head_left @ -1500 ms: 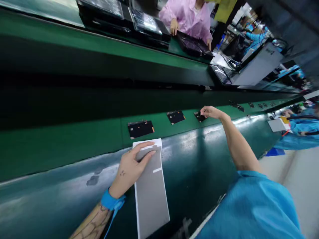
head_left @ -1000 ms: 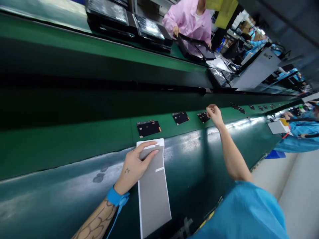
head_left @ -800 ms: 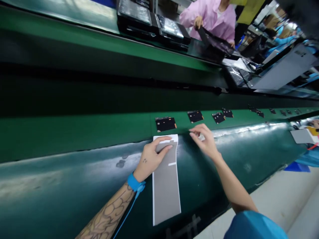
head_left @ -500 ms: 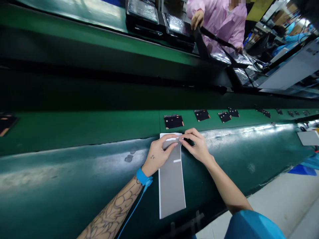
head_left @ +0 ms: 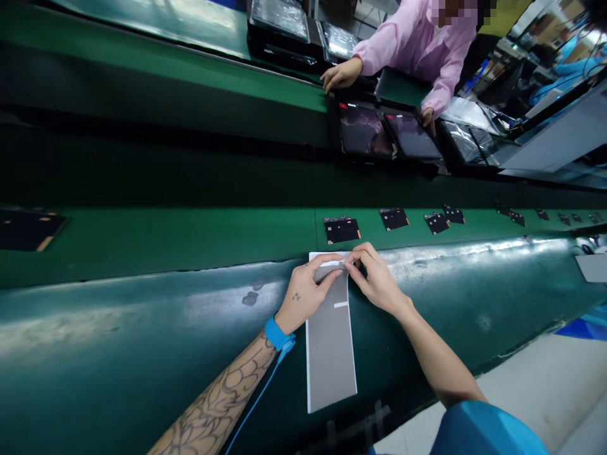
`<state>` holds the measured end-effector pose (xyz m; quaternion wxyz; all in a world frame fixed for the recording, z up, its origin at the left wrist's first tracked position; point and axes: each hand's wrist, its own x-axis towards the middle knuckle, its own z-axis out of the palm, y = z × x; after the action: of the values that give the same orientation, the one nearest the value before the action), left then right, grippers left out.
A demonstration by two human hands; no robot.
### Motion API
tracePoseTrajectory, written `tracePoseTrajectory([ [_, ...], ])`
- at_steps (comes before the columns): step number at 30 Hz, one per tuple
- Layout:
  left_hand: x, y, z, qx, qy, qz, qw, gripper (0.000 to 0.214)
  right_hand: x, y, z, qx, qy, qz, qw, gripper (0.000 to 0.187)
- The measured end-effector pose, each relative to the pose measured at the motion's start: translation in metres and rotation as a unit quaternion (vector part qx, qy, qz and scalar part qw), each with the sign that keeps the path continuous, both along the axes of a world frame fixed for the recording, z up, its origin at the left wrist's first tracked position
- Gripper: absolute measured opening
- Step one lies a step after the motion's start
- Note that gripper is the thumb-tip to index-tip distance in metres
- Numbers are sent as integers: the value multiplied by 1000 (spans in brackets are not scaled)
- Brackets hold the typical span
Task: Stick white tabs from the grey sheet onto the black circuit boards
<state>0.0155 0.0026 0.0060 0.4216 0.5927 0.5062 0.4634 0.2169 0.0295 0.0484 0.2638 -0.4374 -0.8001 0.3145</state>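
A long grey sheet of adhesive film or labels with white edges [head_left: 331, 360] lies on the green bench in front of me. My left hand [head_left: 306, 294] rests over its upper end, thumb and fingers pinching the bent-up grey layer. At the sheet's top right corner, the fingertips of my right hand [head_left: 377, 281] are pinched together close to the left fingertips. What small piece they grip is hidden. A blue wrist strap [head_left: 279, 335] with a cord circles my left wrist. Just beyond the sheet, a black circuit board [head_left: 342, 231] lies on the green belt.
Several more black boards [head_left: 393, 218] are spread rightward along the belt [head_left: 190, 237], with one board [head_left: 31, 229] at far left. Across the line, a co-worker in pink [head_left: 412, 38] has both hands at a black tray [head_left: 334, 136] holding two dark-screened devices [head_left: 365, 129].
The co-worker's black tray, earlier held tilted, now lies flat with two devices showing. Boards appear slightly further right, partly from camera movement. My hands keep nearly the same pinch.
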Motion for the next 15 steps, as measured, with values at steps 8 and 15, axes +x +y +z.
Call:
tracePoseTrajectory([
  [8,-5,-1,5,-22,32,-2,999,23,109,109,4,-10,13,-89,996,29],
  [15,-9,0,-1,-17,66,-4,998,27,191,204,-3,-98,-151,-57,982,33],
])
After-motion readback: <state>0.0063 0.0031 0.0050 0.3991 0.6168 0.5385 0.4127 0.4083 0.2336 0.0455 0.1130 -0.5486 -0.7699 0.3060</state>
